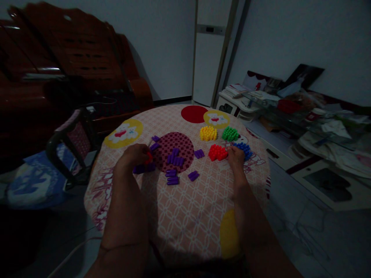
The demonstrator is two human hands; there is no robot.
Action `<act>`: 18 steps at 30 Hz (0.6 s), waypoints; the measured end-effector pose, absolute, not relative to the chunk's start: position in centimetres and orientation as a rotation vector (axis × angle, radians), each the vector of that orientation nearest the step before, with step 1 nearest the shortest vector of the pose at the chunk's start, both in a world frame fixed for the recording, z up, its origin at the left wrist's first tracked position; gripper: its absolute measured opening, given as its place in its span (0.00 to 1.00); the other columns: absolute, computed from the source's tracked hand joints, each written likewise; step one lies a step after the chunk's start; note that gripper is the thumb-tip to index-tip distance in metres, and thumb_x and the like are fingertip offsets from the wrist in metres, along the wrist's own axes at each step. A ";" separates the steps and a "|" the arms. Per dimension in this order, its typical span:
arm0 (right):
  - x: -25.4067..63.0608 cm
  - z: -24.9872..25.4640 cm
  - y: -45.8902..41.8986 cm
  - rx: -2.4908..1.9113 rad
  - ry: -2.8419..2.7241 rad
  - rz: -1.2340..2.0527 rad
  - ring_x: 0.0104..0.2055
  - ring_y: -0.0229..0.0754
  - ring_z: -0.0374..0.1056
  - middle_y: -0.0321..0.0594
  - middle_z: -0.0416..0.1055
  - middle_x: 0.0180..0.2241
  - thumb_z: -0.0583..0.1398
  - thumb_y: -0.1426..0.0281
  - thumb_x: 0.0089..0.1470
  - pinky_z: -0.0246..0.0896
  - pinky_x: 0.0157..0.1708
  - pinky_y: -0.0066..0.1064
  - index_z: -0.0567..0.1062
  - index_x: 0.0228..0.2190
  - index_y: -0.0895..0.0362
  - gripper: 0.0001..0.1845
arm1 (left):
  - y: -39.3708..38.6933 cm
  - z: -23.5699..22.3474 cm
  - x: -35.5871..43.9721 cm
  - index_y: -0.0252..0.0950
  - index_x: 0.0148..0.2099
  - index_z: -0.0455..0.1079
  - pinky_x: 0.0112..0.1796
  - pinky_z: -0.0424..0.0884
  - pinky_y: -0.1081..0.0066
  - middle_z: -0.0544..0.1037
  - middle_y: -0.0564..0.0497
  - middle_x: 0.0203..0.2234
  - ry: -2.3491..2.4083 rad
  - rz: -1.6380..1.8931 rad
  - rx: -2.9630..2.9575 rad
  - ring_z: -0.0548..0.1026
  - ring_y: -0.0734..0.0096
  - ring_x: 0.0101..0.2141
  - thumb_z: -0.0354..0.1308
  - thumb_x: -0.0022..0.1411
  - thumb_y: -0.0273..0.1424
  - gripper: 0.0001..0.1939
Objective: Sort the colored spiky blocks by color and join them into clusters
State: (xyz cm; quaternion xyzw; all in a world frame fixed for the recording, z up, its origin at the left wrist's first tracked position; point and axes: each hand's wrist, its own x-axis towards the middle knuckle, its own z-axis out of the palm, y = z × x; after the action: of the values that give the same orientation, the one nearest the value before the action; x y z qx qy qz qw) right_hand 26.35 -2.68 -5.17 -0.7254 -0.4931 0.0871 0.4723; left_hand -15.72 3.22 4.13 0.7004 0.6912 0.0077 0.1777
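My left hand [133,156] is closed at the table's left side, with a small red plastic piece [149,157] at its fingertips. Purple plastic pegs [149,167] lie right beneath it. More purple pegs [175,158] are spread in small groups across the middle. My right hand [237,156] has its fingers pinched together at the right edge of a standing cluster of red pegs [217,152]. Whatever is between those fingers is hidden. Just behind this hand stands a blue cluster [244,150]; yellow pegs [208,133] and green pegs [230,133] are grouped farther back.
A patterned cloth covers the round table [185,216]. To the left are a folding chair [72,143] and a carved wooden sofa [72,50]. A low cabinet [290,112] heaped with papers and bags runs along the right. A tall white unit [210,61] stands behind.
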 end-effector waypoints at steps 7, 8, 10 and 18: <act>26.2 -4.9 -2.8 -1.772 -1.187 0.242 0.28 0.43 0.67 0.39 0.73 0.23 0.53 0.60 0.52 0.61 0.29 0.31 0.78 0.28 0.57 0.18 | 2.9 4.9 -13.0 0.36 0.49 0.78 0.38 0.72 0.72 0.84 0.49 0.37 1.801 0.413 2.060 0.80 0.64 0.37 0.59 0.50 0.29 0.22; 26.2 -4.9 -2.8 -1.775 -1.183 0.242 0.28 0.43 0.68 0.39 0.73 0.24 0.53 0.60 0.51 0.62 0.29 0.31 0.78 0.28 0.57 0.18 | 2.7 5.1 -12.1 0.36 0.49 0.78 0.38 0.72 0.72 0.84 0.50 0.37 1.751 0.463 2.077 0.80 0.64 0.37 0.59 0.51 0.29 0.21; 26.2 -4.8 -2.8 -1.782 -1.178 0.236 0.29 0.43 0.68 0.39 0.74 0.24 0.54 0.60 0.51 0.62 0.30 0.31 0.78 0.28 0.57 0.17 | 2.2 5.4 -9.8 0.36 0.48 0.78 0.38 0.72 0.71 0.84 0.50 0.37 1.667 0.542 2.120 0.80 0.65 0.36 0.59 0.52 0.29 0.19; 26.2 -5.0 -2.8 -1.763 -1.184 0.266 0.30 0.44 0.70 0.40 0.75 0.25 0.54 0.59 0.51 0.64 0.30 0.31 0.79 0.29 0.57 0.19 | 1.3 4.1 0.8 0.32 0.50 0.77 0.43 0.73 0.68 0.83 0.45 0.38 1.415 0.665 2.250 0.79 0.64 0.38 0.57 0.56 0.25 0.18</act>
State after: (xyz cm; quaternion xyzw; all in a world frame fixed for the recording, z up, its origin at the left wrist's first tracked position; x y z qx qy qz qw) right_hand 26.24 -2.77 -5.03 -0.7225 -0.4853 0.1090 0.4802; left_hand 0.77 1.28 4.09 0.8047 0.5060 0.2379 0.1994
